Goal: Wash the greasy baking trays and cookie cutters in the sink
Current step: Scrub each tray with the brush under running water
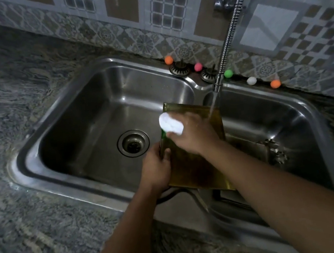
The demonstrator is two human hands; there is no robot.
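A gold-brown baking tray (pixel 195 169) is held tilted over the divider of the double steel sink (pixel 87 116). My left hand (pixel 157 168) grips the tray's left edge. My right hand (pixel 192 131) holds a soapy sponge (pixel 170 124), white with foam and green beneath, against the tray's upper left part. Water runs from the flexible faucet (pixel 228 38) onto the tray's top right corner. In the right basin, a metal cookie cutter (pixel 277 151) with a toothed edge lies beside another tray (pixel 248 147).
The left basin holds only its drain (pixel 133 143). Small coloured balls (pixel 228 73) and two round metal fittings (pixel 179 68) line the sink's back rim. Grey granite counter (pixel 8 105) surrounds the sink. A tiled wall stands behind.
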